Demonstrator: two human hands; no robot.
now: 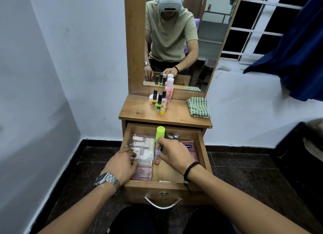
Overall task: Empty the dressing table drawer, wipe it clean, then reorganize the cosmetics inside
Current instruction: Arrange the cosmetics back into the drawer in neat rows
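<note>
Drawer [203, 151] holds a clear organizer [142, 146] of tubes, left fingers [130, 154] resting relaxed on it, right fingers [160, 142] pinching a dark bottle [161, 148]

You had three black-capped nail polish bottles [158, 102], one pink plastic bottle [169, 90] and one green checked cloth [198, 107] on top.

The wooden drawer [202, 151] stands pulled open, holding cosmetics [143, 146] and a green bottle [160, 132].

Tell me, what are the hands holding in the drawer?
The right hand pinches a dark slim item beside the green bottle; what it is cannot be told. The left hand rests on the clear organizer box, gripping nothing clearly.
</note>
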